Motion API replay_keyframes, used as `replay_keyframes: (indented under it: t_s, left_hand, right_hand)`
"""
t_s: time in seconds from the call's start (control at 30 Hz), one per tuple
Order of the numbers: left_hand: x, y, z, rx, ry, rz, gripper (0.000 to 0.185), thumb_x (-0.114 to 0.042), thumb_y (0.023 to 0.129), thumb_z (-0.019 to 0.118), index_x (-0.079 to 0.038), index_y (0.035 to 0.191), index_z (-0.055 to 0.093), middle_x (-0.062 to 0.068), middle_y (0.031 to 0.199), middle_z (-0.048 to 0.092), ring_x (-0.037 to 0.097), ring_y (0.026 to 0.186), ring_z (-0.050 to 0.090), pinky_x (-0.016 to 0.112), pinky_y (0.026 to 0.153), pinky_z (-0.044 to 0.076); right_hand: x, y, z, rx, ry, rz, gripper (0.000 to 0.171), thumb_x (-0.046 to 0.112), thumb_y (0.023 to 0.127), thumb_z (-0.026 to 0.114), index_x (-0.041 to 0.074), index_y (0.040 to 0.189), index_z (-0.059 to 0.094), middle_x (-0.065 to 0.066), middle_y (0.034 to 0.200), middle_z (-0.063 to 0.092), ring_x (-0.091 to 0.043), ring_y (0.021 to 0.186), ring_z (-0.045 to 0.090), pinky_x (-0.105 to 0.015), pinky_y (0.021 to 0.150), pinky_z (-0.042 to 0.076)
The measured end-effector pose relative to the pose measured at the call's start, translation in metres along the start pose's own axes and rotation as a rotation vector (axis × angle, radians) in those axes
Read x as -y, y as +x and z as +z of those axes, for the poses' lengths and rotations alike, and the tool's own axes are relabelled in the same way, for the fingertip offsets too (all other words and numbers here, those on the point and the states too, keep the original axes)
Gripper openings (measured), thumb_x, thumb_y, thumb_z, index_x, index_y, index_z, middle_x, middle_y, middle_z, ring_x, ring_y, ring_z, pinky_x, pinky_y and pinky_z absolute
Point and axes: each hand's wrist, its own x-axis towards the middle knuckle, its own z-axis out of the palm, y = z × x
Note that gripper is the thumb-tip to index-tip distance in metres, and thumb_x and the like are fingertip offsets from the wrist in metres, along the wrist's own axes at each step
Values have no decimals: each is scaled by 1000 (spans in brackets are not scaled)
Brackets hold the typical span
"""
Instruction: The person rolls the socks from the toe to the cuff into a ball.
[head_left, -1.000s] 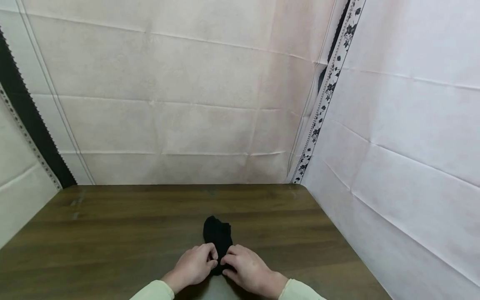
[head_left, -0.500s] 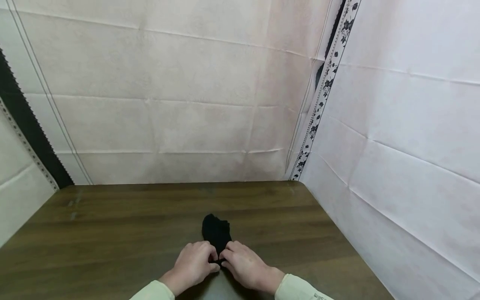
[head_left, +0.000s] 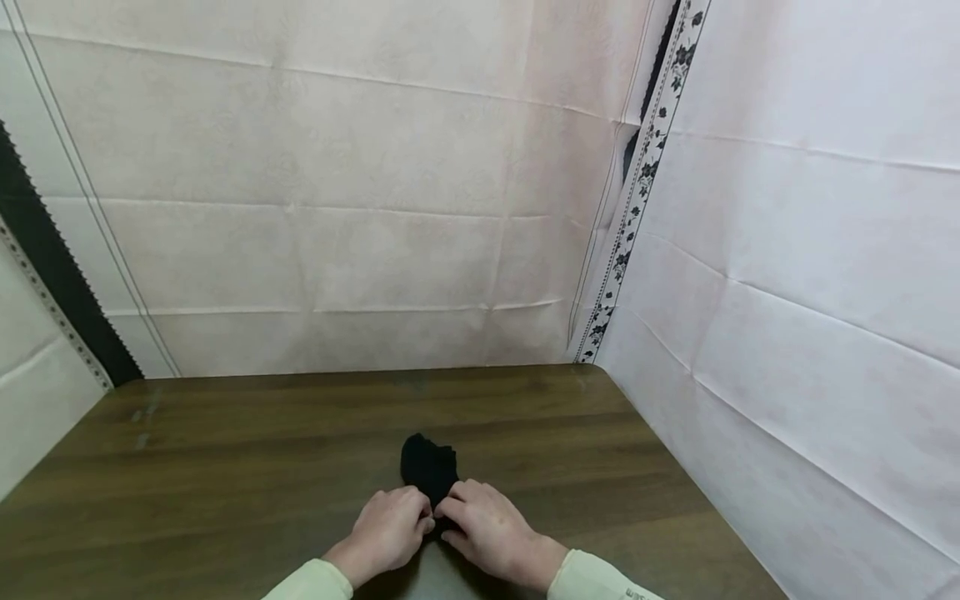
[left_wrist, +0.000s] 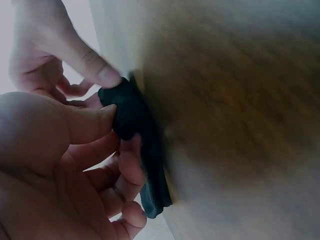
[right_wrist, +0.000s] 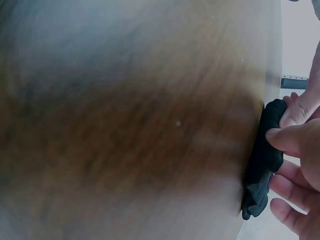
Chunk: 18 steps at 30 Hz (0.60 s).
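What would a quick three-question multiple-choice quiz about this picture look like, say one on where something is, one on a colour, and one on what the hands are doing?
1. Where does the sock lie?
A. On the wooden table, near its front edge
B. On the floor
C. Hanging on the wall

2. What colour is the sock?
A. White
B. Red
C. Black

3. What are the hands doing?
A. Both rest flat, away from the sock
B. Both pinch the near end of the sock
C. Only one touches it

Answers:
1. A, the head view shows the sock on the brown tabletop just ahead of the person.
2. C, it looks black in all three views.
3. B, the left hand and right hand meet at the sock, and the wrist views show thumbs and fingers closed on the fabric.
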Motion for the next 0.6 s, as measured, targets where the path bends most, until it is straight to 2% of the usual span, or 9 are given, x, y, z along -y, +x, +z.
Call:
replay_keyframes:
  t_s: [0.2,0.37,0.5,0.6]
  left_hand:
    - [-1,0,-1,26,-16,-23,23,-13,93,70,-17,71,65,-9,69,53,10,65,50,45,74,46]
    - [-2,2,-2,37,-50,-63,19,-15,93,71,-17,75,68,-9,71,53,10,66,49,44,74,45]
    - [-3,2,-2,12,-62,-77,11,-18,91,75,-19,82,68,-8,77,55,12,71,53,47,78,47]
    - [-5,0,-3,-21,-53,-67,11,-18,88,78,-19,85,67,-8,81,56,14,74,54,51,82,47]
  right_hand:
    - [4,2,3,10,-40,-1,17,23,86,82,20,99,71,11,89,55,-3,80,50,-15,71,42]
    - [4,3,5,56,-51,37,12,23,89,79,19,99,72,11,89,54,-3,80,49,-15,71,42]
    - [2,2,5,84,-45,51,10,23,93,75,19,102,73,11,90,53,-3,80,48,-15,70,41]
    - [2,3,5,86,-52,41,13,23,94,74,19,106,74,10,91,53,-3,81,48,-15,70,41]
